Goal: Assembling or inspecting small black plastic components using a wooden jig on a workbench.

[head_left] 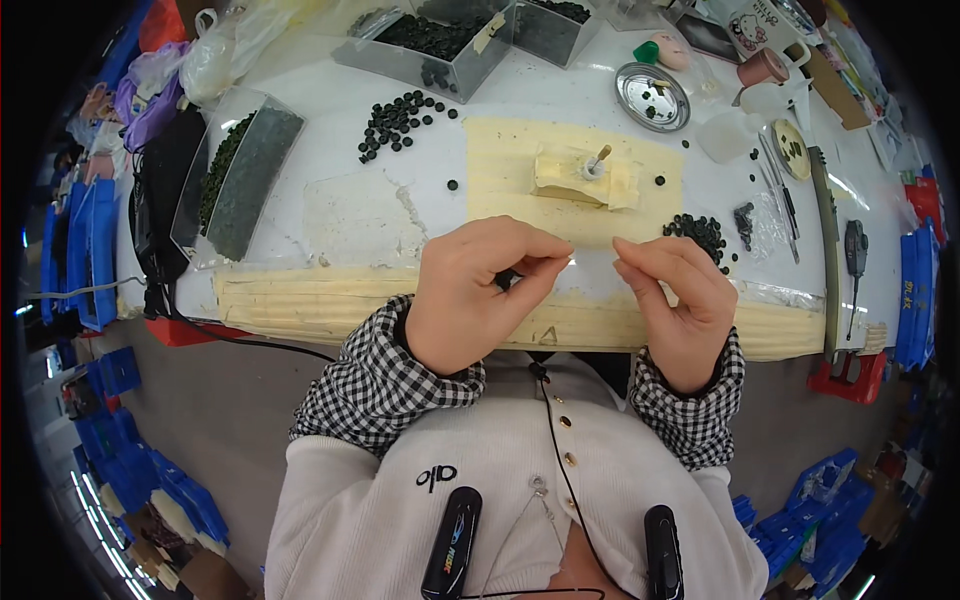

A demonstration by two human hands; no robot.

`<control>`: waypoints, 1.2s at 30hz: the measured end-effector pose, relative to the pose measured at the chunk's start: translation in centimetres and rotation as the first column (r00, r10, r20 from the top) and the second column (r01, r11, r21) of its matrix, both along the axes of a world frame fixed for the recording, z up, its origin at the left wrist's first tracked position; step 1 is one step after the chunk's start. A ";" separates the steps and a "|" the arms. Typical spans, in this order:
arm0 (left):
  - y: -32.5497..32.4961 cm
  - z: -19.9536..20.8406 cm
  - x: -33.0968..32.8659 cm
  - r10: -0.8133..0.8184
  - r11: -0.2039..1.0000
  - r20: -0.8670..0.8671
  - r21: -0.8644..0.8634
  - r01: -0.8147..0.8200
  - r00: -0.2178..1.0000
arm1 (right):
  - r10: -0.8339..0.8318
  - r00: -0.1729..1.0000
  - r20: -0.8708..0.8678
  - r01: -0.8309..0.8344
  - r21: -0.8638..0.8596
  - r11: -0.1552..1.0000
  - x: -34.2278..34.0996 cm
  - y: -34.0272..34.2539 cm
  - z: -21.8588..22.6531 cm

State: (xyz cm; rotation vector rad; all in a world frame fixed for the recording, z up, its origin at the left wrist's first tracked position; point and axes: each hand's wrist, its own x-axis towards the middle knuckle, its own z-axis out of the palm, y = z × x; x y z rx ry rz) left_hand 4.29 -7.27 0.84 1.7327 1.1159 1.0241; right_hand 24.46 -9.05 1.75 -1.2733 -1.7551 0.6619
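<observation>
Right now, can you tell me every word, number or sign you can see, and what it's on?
I won't copy words out, but here's where they are:
Sweater: dark lettering.
Left black device: coloured lettering, small.
White printed thing: dark lettering, top right.
Blue bin: yellowish characters, right edge, blurred.
Table edge: a faint letter-like mark.
Black pieces: too small to tell.

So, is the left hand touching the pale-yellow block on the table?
Apart. The head view shows it: a bare strip of the pale-yellow sheet lies between the left hand and the pale-yellow block.
</observation>
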 end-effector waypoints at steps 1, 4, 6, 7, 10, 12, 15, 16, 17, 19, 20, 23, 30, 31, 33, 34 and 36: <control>0.1 0.4 -0.3 -0.048 0.996 0.061 -0.068 0.052 0.997 | 0.059 0.993 -0.107 -0.061 -0.020 0.998 -0.1 0.2 -0.1; 0.3 0.1 -0.2 -0.040 0.953 0.402 -0.260 0.156 0.915 | 0.114 0.949 -0.293 -0.137 -0.059 0.989 -1.1 0.6 -0.5; 0.5 0.0 -0.4 -0.025 0.909 0.555 -0.333 0.250 0.831 | 0.095 0.909 -0.407 -0.175 -0.163 0.971 -1.5 0.6 -0.3; 0.6 0.0 -0.5 -0.009 0.883 0.623 -0.363 0.299 0.782 | 0.057 0.876 -0.480 -0.184 -0.222 0.957 -1.9 0.4 -0.2; 0.7 -0.3 -0.6 -0.026 0.894 0.669 -0.317 0.317 0.743 | 0.018 0.810 -0.586 -0.232 -0.293 0.928 -2.4 0.4 -0.1; 0.8 -0.6 -0.8 -0.042 0.899 0.658 -0.304 0.316 0.752 | 0.047 0.811 -0.583 -0.248 -0.270 0.930 -2.5 0.6 -0.2; 0.9 -0.7 -0.9 -0.047 0.906 0.644 -0.295 0.304 0.763 | 0.054 0.777 -0.627 -0.273 -0.259 0.927 -2.6 0.8 -0.9; 1.0 -0.7 -0.9 -0.046 0.907 0.640 -0.294 0.300 0.767 | 0.050 0.757 -0.652 -0.285 -0.260 0.923 -2.6 0.9 -1.0; 1.0 -0.7 -0.9 -0.037 0.908 0.643 -0.298 0.294 0.765 | 0.046 0.736 -0.675 -0.297 -0.261 0.919 -2.6 0.9 -1.1; 1.0 -0.8 -0.8 -0.016 0.909 0.649 -0.306 0.281 0.760 | 0.045 0.715 -0.697 -0.313 -0.262 0.913 -2.7 0.9 -1.2; 1.0 -0.8 -0.7 -0.021 0.911 0.664 -0.295 0.288 0.747 | 0.048 0.715 -0.698 -0.318 -0.262 0.911 -2.8 0.9 -1.2; 1.0 -0.9 -0.7 -0.033 0.910 0.687 -0.280 0.306 0.726 | 0.067 0.731 -0.679 -0.319 -0.253 0.913 -2.9 1.0 -1.3; 0.9 -0.9 -0.8 0.017 0.902 0.688 -0.324 0.286 0.725 | -0.007 0.555 -0.832 -0.412 -0.283 0.866 -2.9 1.1 -1.5; 0.9 -0.8 -0.7 0.038 0.900 0.687 -0.339 0.273 0.726 | -0.025 0.556 -0.831 -0.411 -0.300 0.861 -2.9 1.1 -1.5; 1.0 -0.9 -0.8 0.059 0.889 0.687 -0.366 0.274 0.725 | -0.060 0.556 -0.829 -0.407 -0.335 0.850 -2.9 1.1 -1.3; 1.0 -0.9 -0.9 0.068 0.884 0.686 -0.379 0.275 0.724 | -0.061 0.552 -0.832 -0.407 -0.332 0.851 -2.9 1.1 -1.4; 0.9 -1.3 -1.0 0.041 0.895 0.663 -0.357 0.267 0.747 | -0.062 0.543 -0.838 -0.408 -0.327 0.852 -2.9 1.0 -1.6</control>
